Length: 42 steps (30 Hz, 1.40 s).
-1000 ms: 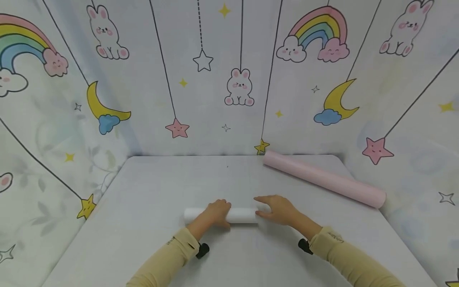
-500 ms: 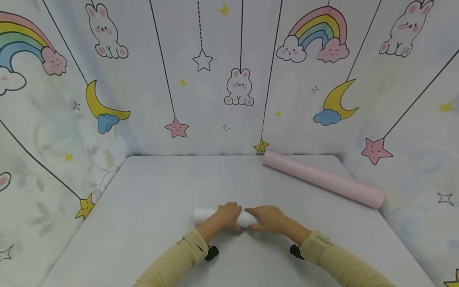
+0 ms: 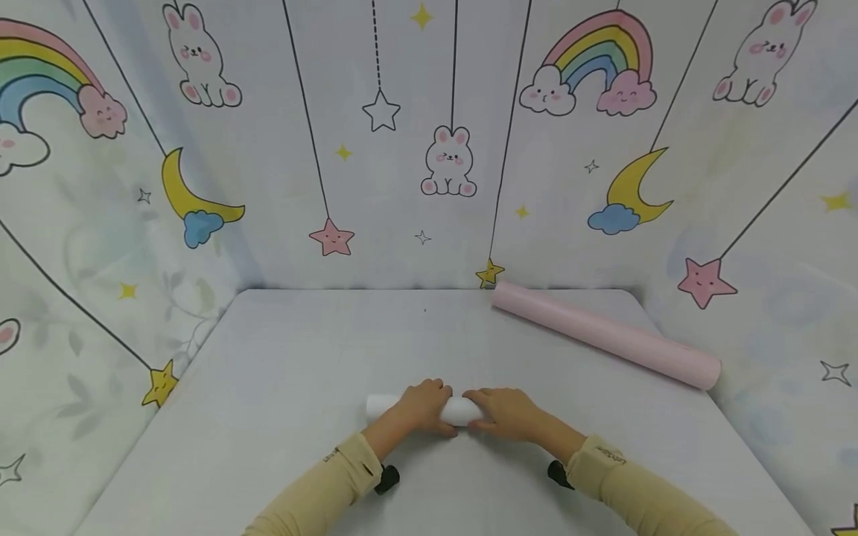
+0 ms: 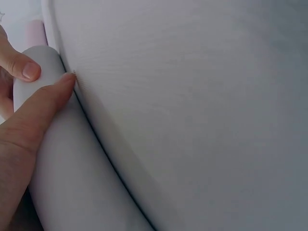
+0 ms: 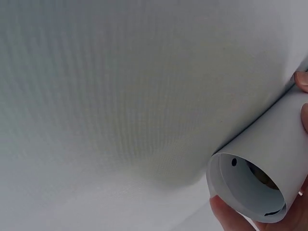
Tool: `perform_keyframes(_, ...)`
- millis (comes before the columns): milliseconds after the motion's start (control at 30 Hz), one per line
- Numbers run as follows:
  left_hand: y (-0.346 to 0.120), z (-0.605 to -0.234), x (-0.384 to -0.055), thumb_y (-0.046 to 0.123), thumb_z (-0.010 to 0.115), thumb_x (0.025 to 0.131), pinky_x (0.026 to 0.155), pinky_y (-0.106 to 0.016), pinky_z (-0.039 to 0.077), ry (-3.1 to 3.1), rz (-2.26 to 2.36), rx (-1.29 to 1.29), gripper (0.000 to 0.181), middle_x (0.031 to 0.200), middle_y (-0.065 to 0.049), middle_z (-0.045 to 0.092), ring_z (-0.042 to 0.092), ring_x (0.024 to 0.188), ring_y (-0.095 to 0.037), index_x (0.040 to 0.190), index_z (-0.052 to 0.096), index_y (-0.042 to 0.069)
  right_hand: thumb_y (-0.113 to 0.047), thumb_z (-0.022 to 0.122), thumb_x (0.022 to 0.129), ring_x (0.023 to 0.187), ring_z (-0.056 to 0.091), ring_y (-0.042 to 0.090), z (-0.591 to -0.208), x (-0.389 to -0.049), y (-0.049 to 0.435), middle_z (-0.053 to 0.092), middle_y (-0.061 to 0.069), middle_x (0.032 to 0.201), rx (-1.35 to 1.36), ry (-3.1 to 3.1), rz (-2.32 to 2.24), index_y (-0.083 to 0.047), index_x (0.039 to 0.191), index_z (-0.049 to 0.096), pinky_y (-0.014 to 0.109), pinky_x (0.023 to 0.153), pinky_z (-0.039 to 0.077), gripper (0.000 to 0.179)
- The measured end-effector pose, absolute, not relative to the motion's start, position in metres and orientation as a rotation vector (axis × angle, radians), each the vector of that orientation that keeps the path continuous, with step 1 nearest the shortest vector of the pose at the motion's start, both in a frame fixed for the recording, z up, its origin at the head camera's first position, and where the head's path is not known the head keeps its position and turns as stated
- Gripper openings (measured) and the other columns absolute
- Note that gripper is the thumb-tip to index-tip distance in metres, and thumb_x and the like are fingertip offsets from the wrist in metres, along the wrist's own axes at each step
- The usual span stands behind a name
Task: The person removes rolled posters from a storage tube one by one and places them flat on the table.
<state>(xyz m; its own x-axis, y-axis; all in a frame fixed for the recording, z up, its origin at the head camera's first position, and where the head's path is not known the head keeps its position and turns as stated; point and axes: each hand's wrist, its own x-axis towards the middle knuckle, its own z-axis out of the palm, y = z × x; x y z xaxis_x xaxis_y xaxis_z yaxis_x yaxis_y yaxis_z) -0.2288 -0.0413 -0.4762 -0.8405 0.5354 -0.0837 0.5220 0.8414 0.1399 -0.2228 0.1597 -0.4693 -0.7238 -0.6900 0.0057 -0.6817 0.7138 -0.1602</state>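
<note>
A white hollow tube (image 3: 380,407) lies crosswise on the white table, near the middle of the head view. My left hand (image 3: 425,406) grips it round the middle, thumb on the near side and fingers over the far side. At the tube's right end my right hand (image 3: 512,414) holds it between thumb and fingers, a short gap from the left hand. In the right wrist view the tube's open end (image 5: 250,187) faces the camera, with a small dark hole in its wall and something dark and yellowish inside. Fingertips (image 5: 225,214) curl at its rim.
A long pink roll (image 3: 603,335) lies slantwise at the back right of the table (image 3: 281,357). A patterned cloth wall (image 3: 395,171) with bunnies, stars and rainbows closes off the back and both sides.
My left hand has shifted the tube to the right and slightly toward me. My right hand has moved left, closing over the tube's right end. The pink roll has stayed put.
</note>
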Motion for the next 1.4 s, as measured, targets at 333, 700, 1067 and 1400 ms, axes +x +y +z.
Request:
perform_keyframes(333, -0.061, -0.479, -0.225, 0.061, 0.070, 0.065, 0.059, -0.029, 0.045, 2.949, 0.195, 0.918, 0.067, 0.091, -0.001, 0.056, 0.053, 0.080, -0.015, 0.107, 0.060, 0.009, -0.043, 0.056, 0.088, 0.100, 0.060, 0.025, -0.468, -0.222, 0.164, 0.059, 0.009, 0.118, -1.054, 2.825, -0.236, -0.012, 0.126, 0.051, 0.042, 0.076, 0.048, 0.050)
perform_keyframes(700, -0.079, -0.476, -0.220, 0.058, 0.068, 0.069, 0.057, -0.028, 0.044, 3.014, 0.162, 1.008, 0.063, 0.090, -0.003, 0.055, 0.053, 0.079, -0.016, 0.105, 0.060, 0.008, -0.043, 0.056, 0.088, 0.099, 0.060, 0.024, -0.470, -0.222, 0.173, 0.060, 0.008, 0.118, -1.060, 2.848, -0.210, -0.012, 0.126, 0.052, 0.041, 0.076, 0.049, 0.050)
perform_keyframes(1067, -0.093, -0.479, -0.221, 0.059, 0.066, 0.071, 0.061, -0.031, 0.047, 3.019, 0.115, 0.960, 0.065, 0.092, -0.006, 0.055, 0.054, 0.081, -0.019, 0.106, 0.059, 0.004, -0.041, 0.058, 0.087, 0.096, 0.061, 0.025, -0.468, -0.219, 0.184, 0.062, 0.009, 0.113, -1.012, 2.860, -0.263, -0.011, 0.124, 0.054, 0.042, 0.074, 0.049, 0.048)
perform_keyframes(1400, -0.100, -0.480, -0.221, 0.055, 0.068, 0.071, 0.063, -0.031, 0.047, 3.028, 0.144, 1.010, 0.062, 0.087, -0.007, 0.054, 0.053, 0.076, -0.020, 0.100, 0.058, 0.001, -0.039, 0.059, 0.087, 0.093, 0.061, 0.023, -0.465, -0.223, 0.186, 0.063, 0.008, 0.110, -1.068, 2.837, -0.249, -0.008, 0.122, 0.055, 0.039, 0.071, 0.048, 0.048)
